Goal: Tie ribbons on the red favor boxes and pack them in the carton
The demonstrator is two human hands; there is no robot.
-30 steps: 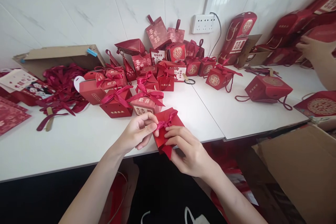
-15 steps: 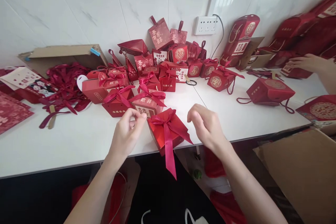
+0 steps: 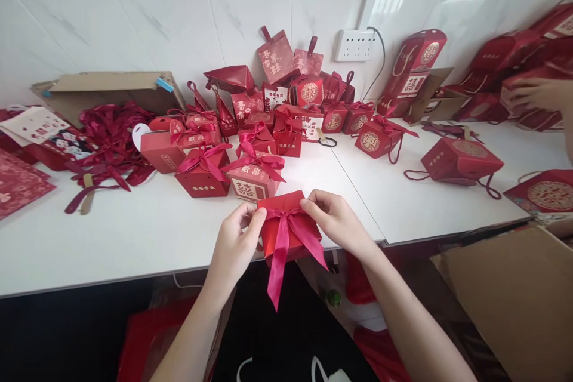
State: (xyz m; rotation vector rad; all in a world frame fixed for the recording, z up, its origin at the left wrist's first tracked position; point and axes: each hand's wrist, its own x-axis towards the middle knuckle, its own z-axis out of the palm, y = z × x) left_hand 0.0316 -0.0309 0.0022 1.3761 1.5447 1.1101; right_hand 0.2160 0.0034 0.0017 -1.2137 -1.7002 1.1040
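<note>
A shiny red gift box sits at the table's front edge, overhanging it a little. Across its top is a pink-red satin ribbon bow, whose two long tails hang down the near side. My left hand pinches the bow's left loop between thumb and fingers, close against the box's left corner. On the opposite side, my right hand is closed on the right loop near the box's far right corner. The fingertips hide the loop ends. Just behind stands a bow-topped box with white lettering panels.
Several finished red boxes cluster behind my hands. A ribbon pile lies at left before a cardboard carton. Another person's hand is among boxes at far right. An open carton stands below the table edge.
Both my hands have come in from either side and taken hold of the bow. The box has turned slightly, and its ribbon tails now spread apart. The other person's hand has lifted a box.
</note>
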